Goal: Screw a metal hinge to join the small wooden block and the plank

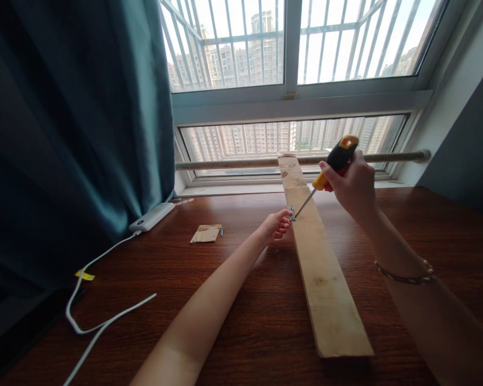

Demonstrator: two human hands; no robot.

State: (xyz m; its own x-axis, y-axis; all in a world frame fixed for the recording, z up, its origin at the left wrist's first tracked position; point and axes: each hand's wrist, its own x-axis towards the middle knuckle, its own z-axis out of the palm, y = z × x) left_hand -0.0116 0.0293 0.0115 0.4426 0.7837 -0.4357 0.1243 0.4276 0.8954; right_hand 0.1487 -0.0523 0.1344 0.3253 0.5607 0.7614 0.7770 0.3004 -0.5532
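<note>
A long wooden board (326, 279) lies on the dark brown tabletop, its far end near the window rail. On its left edge sits a small metal hinge-like piece (292, 213). My left hand (277, 225) pinches this piece from the left, fingers curled at the board's edge. My right hand (352, 182) is wrapped around the yellow and black handle of a screwdriver (335, 162). The screwdriver slants down to the left, its tip at the metal piece; whether it sits in a screw is too small to tell.
Left of the board lies a small wooden piece (205, 234) with screws (221, 231) beside it. A white power strip (152, 216) with a white cable (70, 305) rests by the dark curtain (145, 107). A metal rail (398, 157) crosses before the window.
</note>
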